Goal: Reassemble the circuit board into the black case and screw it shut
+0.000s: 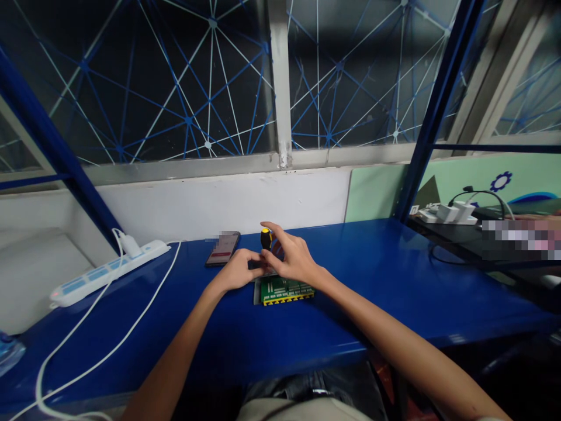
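A green circuit board (284, 287) with a yellow toothed strip (288, 300) along its near edge lies on the blue table (350, 269). Above the board's far left part, a screwdriver (266, 238) with a black and yellow handle stands upright. My right hand (294, 252) is closed around the handle, its index finger raised near the top. From the left, my left hand (239, 270) reaches in with fingers pinched low by the screwdriver at the board's far edge. What those fingertips grip is hidden. The screwdriver's tip is also out of sight.
Behind my left hand lies a phone (223, 248). A white power strip (109, 273) with a plug and a trailing white cable (151, 304) occupies the left side. At the right, another power strip (445, 213) with adapters stands near a person's blurred hand.
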Available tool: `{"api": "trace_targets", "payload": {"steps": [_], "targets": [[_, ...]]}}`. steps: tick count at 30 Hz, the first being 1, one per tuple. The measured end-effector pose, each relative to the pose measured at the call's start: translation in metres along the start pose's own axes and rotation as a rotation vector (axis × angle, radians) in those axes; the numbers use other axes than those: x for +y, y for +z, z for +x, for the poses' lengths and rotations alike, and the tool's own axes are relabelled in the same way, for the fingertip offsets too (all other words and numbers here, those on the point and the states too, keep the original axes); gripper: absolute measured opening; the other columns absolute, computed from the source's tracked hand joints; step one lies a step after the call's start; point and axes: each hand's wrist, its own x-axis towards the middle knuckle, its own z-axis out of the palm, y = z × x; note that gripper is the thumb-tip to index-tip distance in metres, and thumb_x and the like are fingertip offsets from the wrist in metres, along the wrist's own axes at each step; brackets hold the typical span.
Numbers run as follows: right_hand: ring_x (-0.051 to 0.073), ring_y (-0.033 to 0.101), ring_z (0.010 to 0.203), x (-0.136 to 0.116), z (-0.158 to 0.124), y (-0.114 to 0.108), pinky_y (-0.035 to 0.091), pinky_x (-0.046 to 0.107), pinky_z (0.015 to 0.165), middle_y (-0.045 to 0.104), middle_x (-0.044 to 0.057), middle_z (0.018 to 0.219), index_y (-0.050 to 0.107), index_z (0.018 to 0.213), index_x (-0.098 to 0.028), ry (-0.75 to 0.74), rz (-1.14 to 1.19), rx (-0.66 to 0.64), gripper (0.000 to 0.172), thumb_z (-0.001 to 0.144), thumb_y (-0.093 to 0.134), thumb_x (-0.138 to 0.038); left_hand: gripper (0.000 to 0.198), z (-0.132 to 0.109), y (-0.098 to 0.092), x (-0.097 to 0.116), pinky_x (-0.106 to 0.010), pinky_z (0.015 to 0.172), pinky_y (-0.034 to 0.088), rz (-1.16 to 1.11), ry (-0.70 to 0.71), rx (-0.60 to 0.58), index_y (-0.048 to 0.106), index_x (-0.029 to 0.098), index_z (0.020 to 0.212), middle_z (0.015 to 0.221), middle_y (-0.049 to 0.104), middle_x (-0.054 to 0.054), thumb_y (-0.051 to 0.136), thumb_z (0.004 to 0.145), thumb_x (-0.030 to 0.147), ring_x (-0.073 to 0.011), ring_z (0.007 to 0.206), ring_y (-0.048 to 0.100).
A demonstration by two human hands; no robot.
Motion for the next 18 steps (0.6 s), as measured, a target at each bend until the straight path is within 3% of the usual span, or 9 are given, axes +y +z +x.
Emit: {"api": "trace_targets", "payload": {"steps": [5, 11, 18], "targets": [[0.019, 0.064, 0.074, -0.0003, 0.0002, 0.0002, 0.045, 0.033, 0.068, 0.067, 0.002, 0.083, 0.035, 0.142, -0.020, 0.001, -0.001, 0.008, 0.060, 0.085, 0.043, -0.034, 0.021, -0.0001, 0.0008, -0.0002, -0.028, 0.071, 0.046, 0.015, -0.005, 0.013, 0.077, 0.014, 0.084, 0.080, 0.075, -0.004, 0.063, 0.075, 0.027, -0.0217, 0.076, 0.064], [0.019, 0.063, 0.072, 0.0011, 0.0008, 0.0004, 0.044, 0.032, 0.065, 0.067, 0.002, 0.083, 0.036, 0.142, -0.020, 0.014, -0.028, 0.017, 0.062, 0.085, 0.047, -0.043, 0.019, -0.0009, 0.0018, -0.0022, -0.027, 0.069, 0.045, 0.037, 0.008, 0.055, 0.074, 0.013, 0.074, 0.075, 0.074, -0.004, 0.066, 0.074, 0.030, -0.0201, 0.072, 0.063], [0.019, 0.063, 0.071, 0.0004, 0.0005, 0.0006, 0.043, 0.032, 0.064, 0.068, 0.003, 0.085, 0.034, 0.142, -0.019, 0.002, -0.050, -0.007, 0.061, 0.088, 0.043, -0.044, 0.020, -0.0010, 0.0016, -0.0048, -0.027, 0.071, 0.046, 0.047, 0.061, 0.026, 0.076, 0.013, 0.081, 0.078, 0.074, -0.004, 0.062, 0.078, 0.027, -0.0192, 0.072, 0.063]]}}
